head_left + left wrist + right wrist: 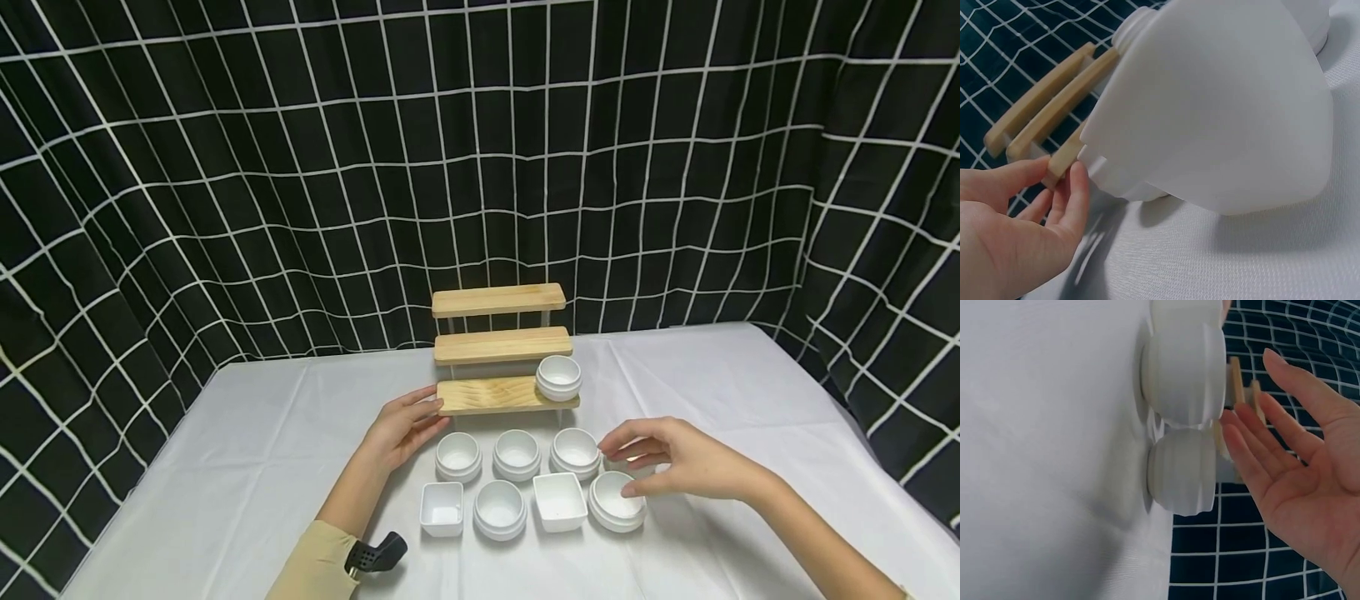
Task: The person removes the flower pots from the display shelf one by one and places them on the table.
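Observation:
My left hand (396,432) pinches the left end of the lowest shelf (480,397) of a three-tier wooden display stand, thumb and fingers about the board's end in the left wrist view. A round white ramekin (558,385) stands at that shelf's right end. In the head view my right hand (678,458) is over the right end of two rows of white dishes, its fingers loosely bent and holding nothing. Beneath it are a round ramekin (613,508) at the front and another (628,468) behind, mostly hidden by the fingers.
Other round ramekins (517,462) line the back row. The front row also has two square white bowls (441,521) with a round ramekin (499,518) between them. A white cloth (255,467) covers the table. Behind hangs a black curtain (337,208) with white grid lines.

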Demonstrator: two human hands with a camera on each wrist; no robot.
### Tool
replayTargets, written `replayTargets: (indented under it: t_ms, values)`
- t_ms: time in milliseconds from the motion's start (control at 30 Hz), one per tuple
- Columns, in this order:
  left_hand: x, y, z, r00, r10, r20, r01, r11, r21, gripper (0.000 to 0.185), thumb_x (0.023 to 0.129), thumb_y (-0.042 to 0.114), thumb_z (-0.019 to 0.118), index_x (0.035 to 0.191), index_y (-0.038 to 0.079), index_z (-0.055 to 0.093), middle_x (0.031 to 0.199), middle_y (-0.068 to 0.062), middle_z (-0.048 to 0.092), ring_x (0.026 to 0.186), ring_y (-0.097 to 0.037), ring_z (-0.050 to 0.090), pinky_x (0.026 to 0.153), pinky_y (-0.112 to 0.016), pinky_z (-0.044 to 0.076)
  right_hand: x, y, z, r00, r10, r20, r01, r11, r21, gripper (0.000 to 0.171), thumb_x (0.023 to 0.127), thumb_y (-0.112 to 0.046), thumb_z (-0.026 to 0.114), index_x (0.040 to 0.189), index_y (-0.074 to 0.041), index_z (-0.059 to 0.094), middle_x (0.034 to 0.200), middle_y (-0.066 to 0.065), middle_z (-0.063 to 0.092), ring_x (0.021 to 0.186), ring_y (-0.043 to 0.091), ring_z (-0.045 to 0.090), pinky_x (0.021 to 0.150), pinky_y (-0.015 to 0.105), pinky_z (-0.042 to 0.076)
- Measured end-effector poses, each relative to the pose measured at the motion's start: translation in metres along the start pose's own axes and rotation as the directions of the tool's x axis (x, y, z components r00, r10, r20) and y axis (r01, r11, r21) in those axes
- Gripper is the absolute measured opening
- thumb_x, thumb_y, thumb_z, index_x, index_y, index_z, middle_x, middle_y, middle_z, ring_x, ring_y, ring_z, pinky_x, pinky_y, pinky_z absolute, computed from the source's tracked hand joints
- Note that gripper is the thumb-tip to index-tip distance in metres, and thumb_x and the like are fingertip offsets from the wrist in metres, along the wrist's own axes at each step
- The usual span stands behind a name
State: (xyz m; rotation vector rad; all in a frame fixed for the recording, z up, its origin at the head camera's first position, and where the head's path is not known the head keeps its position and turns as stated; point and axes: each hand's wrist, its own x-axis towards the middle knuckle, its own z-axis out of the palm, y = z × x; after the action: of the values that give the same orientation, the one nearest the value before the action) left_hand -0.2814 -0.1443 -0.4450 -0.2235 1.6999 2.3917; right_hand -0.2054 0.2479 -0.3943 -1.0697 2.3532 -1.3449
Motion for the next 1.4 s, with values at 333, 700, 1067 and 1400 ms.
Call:
replayTargets:
  t_ms: [333, 700, 1067, 1400]
  values:
    - [0.001, -0.001, 0.0, 1.0, -0.003, -0.012, 0.002, 1.0, -0.007, 0.049, 0.103, -0.009, 0.057, 0.151, -0.012, 0.047, 0.126, -0.025, 0.06, 0.091, -0.015, 0.07, 0.09, -0.027, 0.066, 0.012, -0.001, -0.003, 0.999, 0.006, -0.037, -0.006, 1.0, 0.016, 0.043, 0.091, -0.008, 0.083, 0.126, 0.01, 0.065, 0.123, 0.028, 0.068, 0.11, 0.015, 0.073, 0.091, 0.032, 0.066]
    - [0.002, -0.003, -0.001, 1.0, -0.009, -0.011, 0.009, 1.0, -0.008, 0.049, 0.103, -0.009, 0.057, 0.15, -0.012, 0.047, 0.126, -0.025, 0.061, 0.092, -0.016, 0.07, 0.091, -0.028, 0.066, 0.027, -0.006, -0.006, 0.994, 0.008, -0.111, -0.011, 1.0, -0.018, 0.035, 0.094, -0.005, 0.078, 0.125, 0.007, 0.067, 0.126, 0.029, 0.068, 0.109, 0.019, 0.074, 0.093, 0.03, 0.066]
    - [0.002, -0.001, -0.001, 1.0, -0.009, -0.012, 0.009, 1.0, -0.006, 0.048, 0.103, -0.009, 0.057, 0.15, -0.012, 0.048, 0.126, -0.025, 0.06, 0.092, -0.016, 0.07, 0.09, -0.027, 0.066, 0.043, -0.01, -0.006, 0.968, 0.024, -0.251, -0.032, 0.999, -0.025, 0.036, 0.095, -0.002, 0.077, 0.126, 0.01, 0.066, 0.122, 0.028, 0.069, 0.104, 0.023, 0.075, 0.088, 0.028, 0.067]
    - [0.003, -0.001, -0.001, 1.0, 0.004, -0.006, -0.004, 1.0, -0.006, 0.048, 0.103, -0.008, 0.058, 0.151, -0.012, 0.047, 0.129, -0.026, 0.06, 0.094, -0.016, 0.07, 0.092, -0.029, 0.066, 0.057, -0.01, -0.005, 0.918, 0.051, -0.394, -0.087, 0.994, -0.073, 0.035, 0.095, -0.005, 0.077, 0.127, 0.007, 0.067, 0.127, 0.025, 0.068, 0.108, 0.037, 0.072, 0.084, 0.024, 0.066]
